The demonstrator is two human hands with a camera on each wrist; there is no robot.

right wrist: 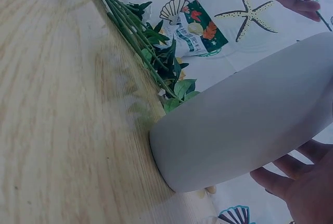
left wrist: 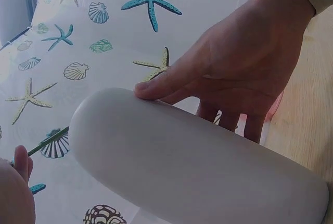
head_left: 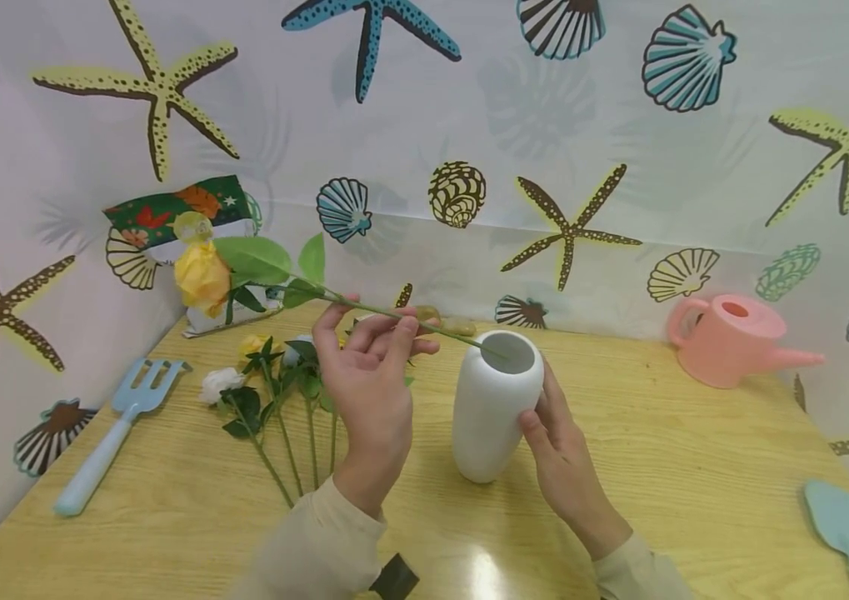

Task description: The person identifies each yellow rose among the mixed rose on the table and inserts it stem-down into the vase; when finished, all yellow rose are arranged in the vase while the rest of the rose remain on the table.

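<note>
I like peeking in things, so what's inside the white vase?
The yellow flower has its green stem poking into the mouth of the white vase, and some inner wall shows. The vase's own sides hide the bottom, so I can't tell what's there.

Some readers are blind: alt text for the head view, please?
A person's left hand holds a yellow flower, its thin green stem reaching into a tall, smooth white vase held by the right hand on a wood-grain table. White and yellow flowers and a pale-blue garden fork lie left; a pink watering can stands right.
</note>
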